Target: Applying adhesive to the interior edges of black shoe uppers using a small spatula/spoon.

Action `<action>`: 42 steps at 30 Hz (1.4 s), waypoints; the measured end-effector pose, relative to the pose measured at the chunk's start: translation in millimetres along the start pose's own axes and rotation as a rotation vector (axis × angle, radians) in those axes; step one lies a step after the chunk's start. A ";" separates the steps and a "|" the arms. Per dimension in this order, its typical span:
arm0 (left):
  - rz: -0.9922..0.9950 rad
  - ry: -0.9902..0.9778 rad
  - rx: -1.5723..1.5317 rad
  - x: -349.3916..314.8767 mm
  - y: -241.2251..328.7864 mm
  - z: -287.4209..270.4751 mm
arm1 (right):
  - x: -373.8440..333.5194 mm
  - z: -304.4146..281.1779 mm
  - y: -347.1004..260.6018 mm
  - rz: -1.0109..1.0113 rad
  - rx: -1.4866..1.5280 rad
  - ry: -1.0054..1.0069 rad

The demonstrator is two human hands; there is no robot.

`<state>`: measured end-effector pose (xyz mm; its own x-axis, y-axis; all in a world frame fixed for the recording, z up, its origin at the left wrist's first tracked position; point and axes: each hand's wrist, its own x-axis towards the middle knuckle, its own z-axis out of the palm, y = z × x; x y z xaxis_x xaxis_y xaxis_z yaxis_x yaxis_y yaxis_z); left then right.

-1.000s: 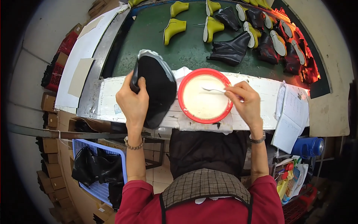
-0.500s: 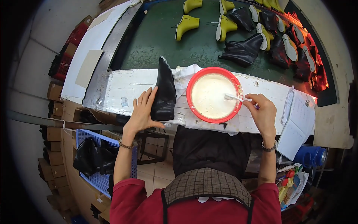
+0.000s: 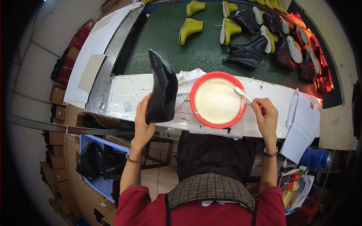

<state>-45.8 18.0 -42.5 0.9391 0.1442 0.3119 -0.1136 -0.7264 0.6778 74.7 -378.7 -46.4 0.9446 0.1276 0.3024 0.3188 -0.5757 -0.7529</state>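
My left hand (image 3: 143, 122) is wrapped round the lower part of a black leather ankle boot (image 3: 162, 90), over the white board at the bench front. The boot leans, its upper end pointing away from me. In my right hand (image 3: 267, 118) is a small white brush (image 3: 243, 95), shaped like a toothbrush, pinched near its purple end. Its head is over the right side of a red bowl (image 3: 195, 111) filled with creamy white liquid (image 3: 215, 98), probably glue. Whether the bristles touch the liquid, I cannot tell. A white cloth (image 3: 217, 130) lies under the bowl.
Yellow boot lasts (image 3: 190, 30) and black boots (image 3: 247, 52) stand or lie on a green conveyor belt (image 3: 158, 49), some under red light at right. An open notebook (image 3: 301, 128) lies at right. A blue basket (image 3: 102, 180) at lower left holds black boots.
My left hand has closed on the boot and tilted it up, its upper end swinging left. My right hand has lifted the brush from the liquid toward the bowl's right rim.
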 end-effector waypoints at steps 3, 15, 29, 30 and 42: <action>0.090 0.034 0.028 4.0 34.5 7.3 | 5.7 13.4 -37.8 -0.097 0.240 -0.014; 0.376 0.063 -0.115 1.5 66.0 27.0 | 22.4 19.0 -50.3 -0.228 0.276 -0.007; 0.340 0.250 -0.209 25.3 60.8 48.5 | 22.2 15.9 -60.8 -0.406 0.347 -0.032; 0.338 0.250 -0.209 28.6 60.6 51.8 | 17.3 17.2 -62.8 -0.406 0.346 -0.058; 0.376 0.504 -0.115 56.9 74.1 65.7 | -6.3 5.6 -87.0 -0.223 0.433 -0.245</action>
<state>20.5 -71.7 -18.3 0.5635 0.2124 0.7983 -0.4659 -0.7164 0.5194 41.4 -324.9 13.9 0.8245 0.4231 0.3756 0.4673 -0.1349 -0.8737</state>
